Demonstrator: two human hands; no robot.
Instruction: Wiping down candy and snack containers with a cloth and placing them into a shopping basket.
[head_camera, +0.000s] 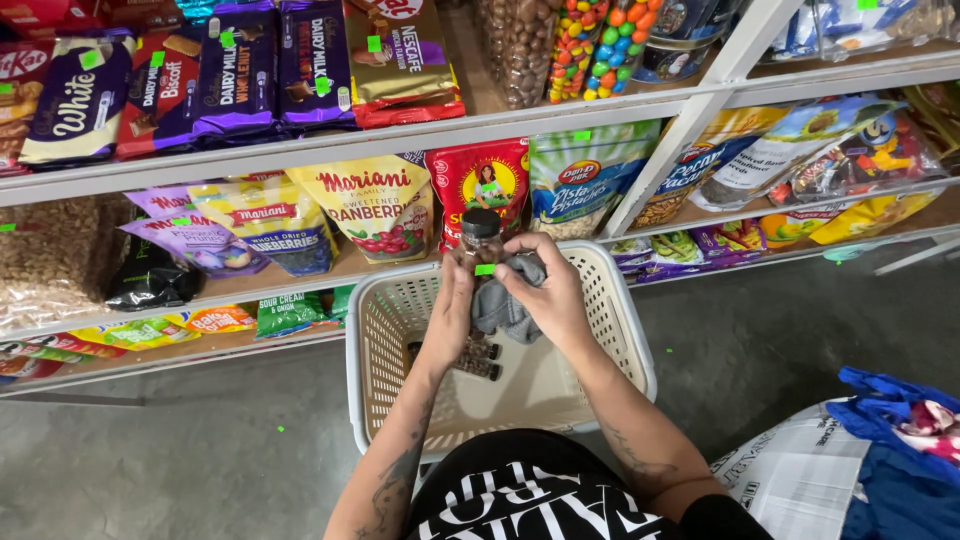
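The left hand is wrapped around a small clear jar with a black lid, its fingers closed on the side of the jar and holding it upright over the far end of a cream plastic basket. A small green sticker sits on the front of the jar, just under the lid. The right hand is bunched around a grey cloth, fingers clamped on it and pressing it against the right side of the jar, so both hands meet at the jar. The loose end of the cloth hangs down between the wrists. Lower in the basket, near its middle, lie a few more small dark jars on the slotted floor, partly hidden by the left forearm. The basket stands on a grey concrete floor, near the person, just in front of white shelves. On the far upper shelf lie purple chocolate bars side by side; on the shelf below stand a yellow bag of dried cranberries, a red bag right behind the jar, and a bag of pistachios to its right. At the near right lies a heap of blue fabric on a white sack
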